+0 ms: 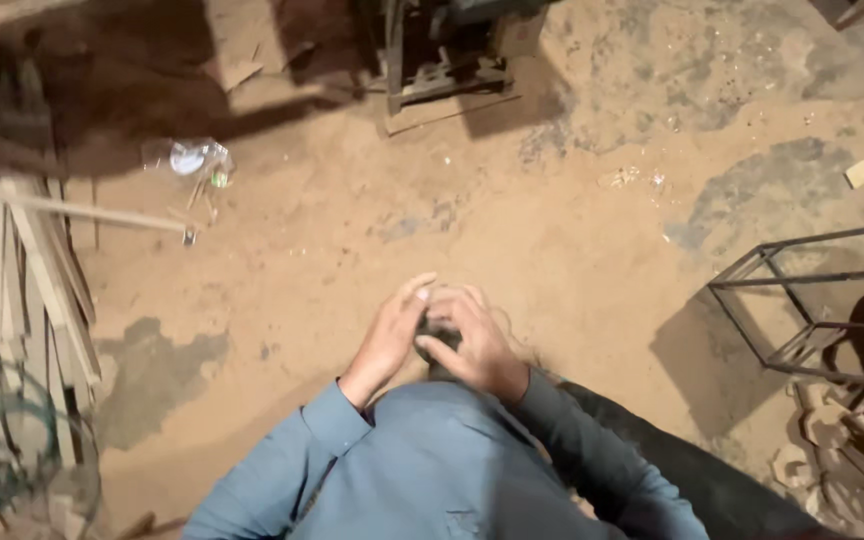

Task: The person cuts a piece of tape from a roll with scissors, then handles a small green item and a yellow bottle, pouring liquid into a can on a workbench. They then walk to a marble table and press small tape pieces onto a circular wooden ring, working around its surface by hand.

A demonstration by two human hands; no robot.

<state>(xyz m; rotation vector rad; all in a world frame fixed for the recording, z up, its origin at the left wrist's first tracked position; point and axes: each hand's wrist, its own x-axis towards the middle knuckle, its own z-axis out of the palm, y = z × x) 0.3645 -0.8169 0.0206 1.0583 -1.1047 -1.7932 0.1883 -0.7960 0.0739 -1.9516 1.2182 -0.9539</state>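
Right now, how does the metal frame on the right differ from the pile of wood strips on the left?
The metal frame is dark, open bars forming a box shape, tipped at an angle; the wood strips are pale, flat, solid slats lying in a loose pile. The frame is a single piece, while the strips are many separate pieces. Both rest on the sawdust-covered floor, away from the hands.

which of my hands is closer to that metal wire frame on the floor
Right. Your right hand lies on the side toward the metal frame; your left hand sits just beyond it, farther off.
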